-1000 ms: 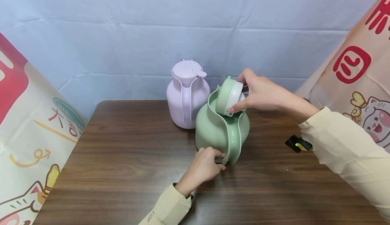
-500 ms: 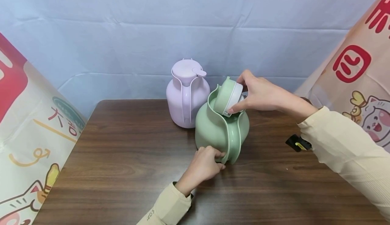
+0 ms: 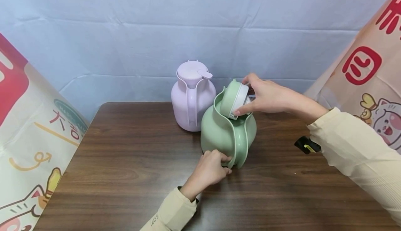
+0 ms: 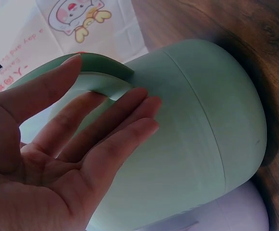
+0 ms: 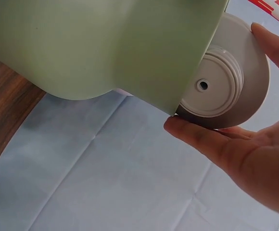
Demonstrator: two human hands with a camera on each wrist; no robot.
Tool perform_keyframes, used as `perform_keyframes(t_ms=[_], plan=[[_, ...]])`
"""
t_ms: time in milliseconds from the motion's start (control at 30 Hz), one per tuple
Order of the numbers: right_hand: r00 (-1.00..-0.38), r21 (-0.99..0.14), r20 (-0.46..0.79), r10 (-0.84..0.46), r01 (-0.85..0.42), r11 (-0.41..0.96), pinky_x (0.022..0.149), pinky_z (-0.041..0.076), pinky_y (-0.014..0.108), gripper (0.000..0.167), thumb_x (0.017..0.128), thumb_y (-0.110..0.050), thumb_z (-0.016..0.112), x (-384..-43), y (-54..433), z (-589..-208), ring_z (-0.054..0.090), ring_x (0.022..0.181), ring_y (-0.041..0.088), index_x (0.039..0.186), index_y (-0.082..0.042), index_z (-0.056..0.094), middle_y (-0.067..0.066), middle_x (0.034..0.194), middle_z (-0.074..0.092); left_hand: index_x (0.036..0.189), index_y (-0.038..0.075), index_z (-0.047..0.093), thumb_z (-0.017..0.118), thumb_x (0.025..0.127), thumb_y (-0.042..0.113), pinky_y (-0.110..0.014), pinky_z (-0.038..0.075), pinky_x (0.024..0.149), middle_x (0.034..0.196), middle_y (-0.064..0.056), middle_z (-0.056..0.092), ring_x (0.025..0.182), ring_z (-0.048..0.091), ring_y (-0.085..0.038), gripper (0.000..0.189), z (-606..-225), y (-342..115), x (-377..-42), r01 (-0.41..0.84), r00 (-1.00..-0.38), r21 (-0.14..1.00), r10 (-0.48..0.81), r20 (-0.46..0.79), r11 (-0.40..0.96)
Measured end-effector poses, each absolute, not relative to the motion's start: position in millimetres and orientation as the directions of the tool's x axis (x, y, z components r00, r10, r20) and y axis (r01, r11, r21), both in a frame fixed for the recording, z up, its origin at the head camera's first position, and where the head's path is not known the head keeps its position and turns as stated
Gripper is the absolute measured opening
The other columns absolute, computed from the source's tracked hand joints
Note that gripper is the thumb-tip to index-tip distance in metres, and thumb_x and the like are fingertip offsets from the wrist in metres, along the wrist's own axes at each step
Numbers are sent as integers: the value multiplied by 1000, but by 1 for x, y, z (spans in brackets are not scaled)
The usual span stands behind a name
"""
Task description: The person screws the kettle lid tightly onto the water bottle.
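Note:
A pale green thermos jug (image 3: pixel 216 135) stands on the table, its handle (image 3: pixel 241 145) toward me. My left hand (image 3: pixel 211 168) holds the lower part of that handle, thumb and forefinger at its edge. In the left wrist view, the other fingers (image 4: pixel 146 120) extend beside the jug's body. Over the jug's mouth, my right hand (image 3: pixel 269 93) grips the green and white lid (image 3: pixel 231 98) by its sides. The lid is tipped on edge, and its white underside (image 5: pixel 209 86) with a small central hole shows in the right wrist view.
A lilac thermos jug (image 3: pixel 192 102) with its lid on stands just behind and left of the green one. Wood-grain table (image 3: pixel 134 161) lies beneath both. A pale cloth (image 3: pixel 141 50) hangs behind, with printed sheets (image 3: pixel 37 147) at the sides.
The lid shifts and turns very slightly in my right hand over the jug's mouth. My left hand and both jugs stay in place.

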State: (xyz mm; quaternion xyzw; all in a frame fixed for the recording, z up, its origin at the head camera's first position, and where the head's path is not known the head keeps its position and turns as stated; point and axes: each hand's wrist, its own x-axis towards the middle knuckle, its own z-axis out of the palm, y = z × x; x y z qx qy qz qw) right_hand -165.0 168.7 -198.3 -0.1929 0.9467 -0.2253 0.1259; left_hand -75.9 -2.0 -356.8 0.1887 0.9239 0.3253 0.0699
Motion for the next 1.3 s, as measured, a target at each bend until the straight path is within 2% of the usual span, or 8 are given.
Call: perform_keyframes(t_ms=[200, 367, 500, 667, 900, 1133, 1300], plan=[[-866, -446, -132, -482, -383, 809, 83, 40, 45, 93, 69, -39, 77, -165, 168, -198, 51, 101, 31, 138, -4, 25, 19, 112, 53, 97, 16, 73, 77, 70, 16, -32, 49, 74, 97, 7, 68, 93, 62, -16, 28, -358, -2, -76, 307, -917, 628, 399, -5, 715], [-813, -432, -89, -576, -489, 758, 87, 38, 46, 92, 70, -32, 78, -166, 168, -199, 47, 106, 29, 141, -8, 25, 18, 126, 47, 99, 16, 73, 77, 70, 16, -34, 48, 77, 98, 7, 68, 95, 61, -17, 29, -357, -2, -76, 303, -917, 631, 399, -12, 714], [-788, -437, -48, -614, -536, 723, 86, 38, 46, 86, 69, -28, 79, -166, 167, -199, 45, 109, 28, 140, -13, 33, 17, 132, 43, 97, 15, 73, 77, 70, 16, -33, 48, 76, 97, 8, 68, 95, 61, -15, 28, -358, -2, -76, 303, -917, 634, 400, -11, 712], [-793, -420, -20, -609, -546, 725, 78, 42, 43, 75, 67, -26, 80, -165, 166, -200, 48, 101, 27, 132, -15, 44, 16, 123, 48, 96, 15, 73, 77, 70, 16, -30, 49, 74, 97, 9, 68, 94, 61, -15, 27, -358, -2, -77, 306, -917, 634, 399, -4, 710], [-803, -393, -1, -596, -548, 738, 73, 42, 41, 70, 66, -25, 81, -164, 165, -201, 50, 94, 26, 126, -14, 47, 14, 115, 52, 96, 16, 73, 77, 70, 16, -29, 48, 71, 97, 9, 68, 89, 61, -11, 27, -357, -2, -76, 301, -918, 637, 396, -8, 710], [-813, -401, 14, -582, -538, 741, 74, 41, 41, 69, 64, -25, 82, -164, 164, -201, 50, 95, 25, 123, -13, 48, 13, 115, 53, 96, 16, 73, 77, 69, 15, -26, 47, 68, 96, 8, 68, 84, 61, -9, 28, -355, -4, -76, 293, -919, 645, 395, -14, 706], [-838, -400, 13, -546, -504, 765, 76, 41, 41, 67, 63, -22, 81, -164, 164, -201, 50, 95, 26, 121, -11, 49, 12, 115, 54, 96, 16, 74, 77, 69, 15, -25, 47, 68, 96, 9, 68, 88, 61, -11, 26, -356, -3, -77, 298, -917, 646, 399, -10, 703]])
